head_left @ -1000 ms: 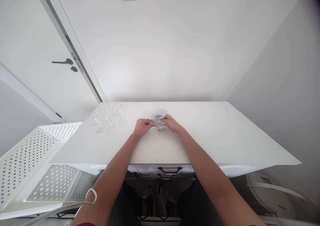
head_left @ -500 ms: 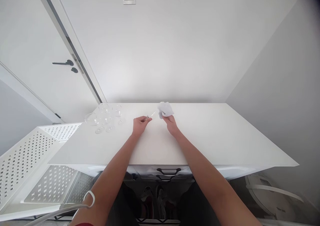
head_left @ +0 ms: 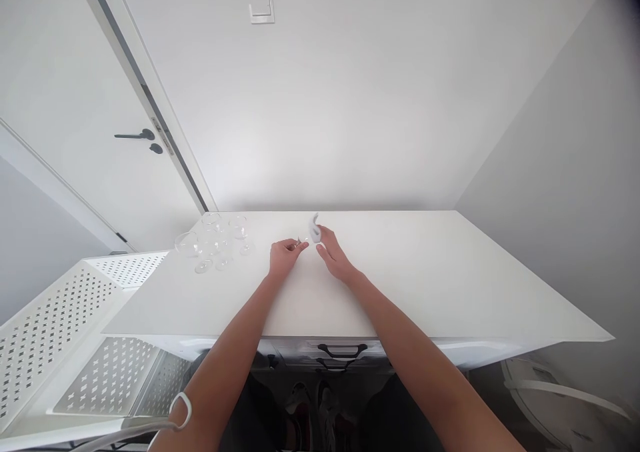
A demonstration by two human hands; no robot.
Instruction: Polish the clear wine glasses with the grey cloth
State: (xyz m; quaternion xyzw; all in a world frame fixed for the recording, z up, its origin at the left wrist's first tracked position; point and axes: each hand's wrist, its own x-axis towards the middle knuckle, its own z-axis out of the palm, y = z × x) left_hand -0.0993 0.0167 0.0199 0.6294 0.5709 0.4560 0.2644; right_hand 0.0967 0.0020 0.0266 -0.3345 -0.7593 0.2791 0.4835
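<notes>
My left hand (head_left: 284, 257) is closed, thumb and fingers pinching a small clear glass piece (head_left: 299, 243) that looks like the foot and stem of a stemmed glass. Most of that glass is hidden by fingers and cloth. Close on its right, my right hand (head_left: 336, 255) holds a white cloth (head_left: 315, 229) between curved fingers and thumb, against the glass's far end. Whether the cloth surrounds the bowl I cannot tell. On the left of the white tabletop (head_left: 410, 272) stand several clear stemmed glasses (head_left: 203, 265), upright and close together.
A white rack with perforated panels (head_left: 55, 325) adjoins the cabinet on the left. Dark drawer handles (head_left: 343, 351) sit below the front edge. A white cable (head_left: 125, 432) runs by my left forearm. The wall (head_left: 340, 105) rises behind the tabletop.
The cloth has moved slightly left, nearer my left hand, and now looks narrower and turned on edge. My right hand has rotated with it. The view has shifted slightly.
</notes>
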